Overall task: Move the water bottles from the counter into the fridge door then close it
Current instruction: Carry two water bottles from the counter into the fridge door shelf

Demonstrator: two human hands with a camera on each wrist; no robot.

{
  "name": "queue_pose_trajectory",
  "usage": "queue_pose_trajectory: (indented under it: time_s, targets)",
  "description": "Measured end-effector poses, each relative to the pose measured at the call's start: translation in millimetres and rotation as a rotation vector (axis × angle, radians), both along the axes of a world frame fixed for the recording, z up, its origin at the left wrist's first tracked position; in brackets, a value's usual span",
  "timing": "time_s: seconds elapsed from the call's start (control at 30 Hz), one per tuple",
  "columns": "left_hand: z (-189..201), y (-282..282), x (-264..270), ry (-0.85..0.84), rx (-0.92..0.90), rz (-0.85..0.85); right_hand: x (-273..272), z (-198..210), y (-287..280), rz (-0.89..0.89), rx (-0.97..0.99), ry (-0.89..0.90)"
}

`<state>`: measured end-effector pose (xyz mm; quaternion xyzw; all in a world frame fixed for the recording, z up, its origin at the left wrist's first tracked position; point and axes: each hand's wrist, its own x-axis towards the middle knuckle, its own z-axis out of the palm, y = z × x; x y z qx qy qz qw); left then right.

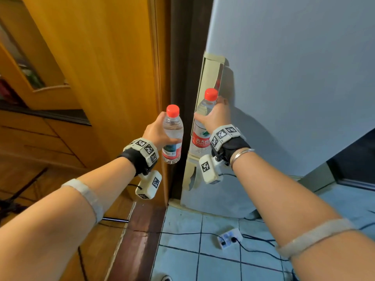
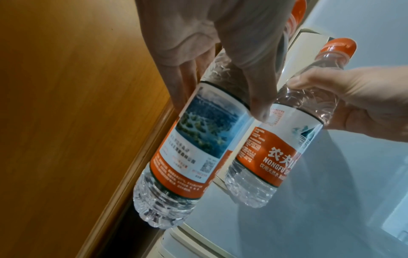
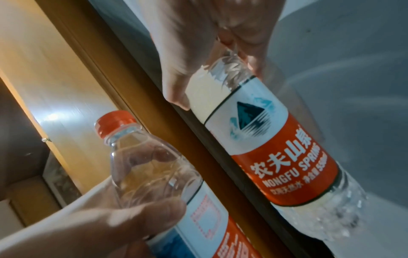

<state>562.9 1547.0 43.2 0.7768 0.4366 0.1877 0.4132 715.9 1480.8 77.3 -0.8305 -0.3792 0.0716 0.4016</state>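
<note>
My left hand (image 1: 160,132) grips a clear water bottle (image 1: 172,136) with a red cap and red label, held upright in front of the wooden panel. In the left wrist view this left-hand bottle (image 2: 183,150) is held by its upper body. My right hand (image 1: 215,118) grips a second, like bottle (image 1: 200,128) by its shoulder, close against the cream handle (image 1: 211,82) of the pale grey fridge door (image 1: 294,88), which looks closed. The right wrist view shows the right-hand bottle (image 3: 273,144) next to the door edge, with the left-hand bottle (image 3: 154,174) lower left.
A tall wooden cabinet side (image 1: 105,78) stands left of the fridge, with a dark gap between them. On the tiled floor (image 1: 192,250) lie a white power strip (image 1: 229,238) and black cables. A wooden counter with drawers (image 1: 40,134) is at far left.
</note>
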Motion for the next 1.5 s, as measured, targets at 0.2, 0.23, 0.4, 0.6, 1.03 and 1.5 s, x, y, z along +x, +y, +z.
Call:
queue_pose_trajectory:
  time_s: [0.2, 0.23, 0.4, 0.6, 1.03, 1.5]
  targets:
    - [0.3, -3.1, -3.1, -0.007, 0.002, -0.033, -3.9, 4.9, -3.0, 0.01, -0.052, -0.024]
    - [0.5, -4.0, -3.8, -0.009, 0.006, -0.037, -4.5, 5.1, -4.8, 0.011, -0.051, -0.025]
    - [5.2, -16.8, -10.1, -0.02, 0.013, -0.04, -15.3, -2.7, -26.7, 0.028, -0.076, -0.025]
    - [9.7, -64.0, -25.8, -0.01, 0.043, -0.031, -38.7, -1.4, -83.7, 0.09, -0.111, -0.059]
    - [9.2, -197.1, -90.5, -0.042, 0.02, -0.039, -96.8, 6.4, -257.7, 0.024, 0.01, 0.008]
    - [23.7, -261.1, -101.9, -0.058, 0.043, -0.261, -172.6, 30.1, -350.2, -0.038, 0.024, -0.007]
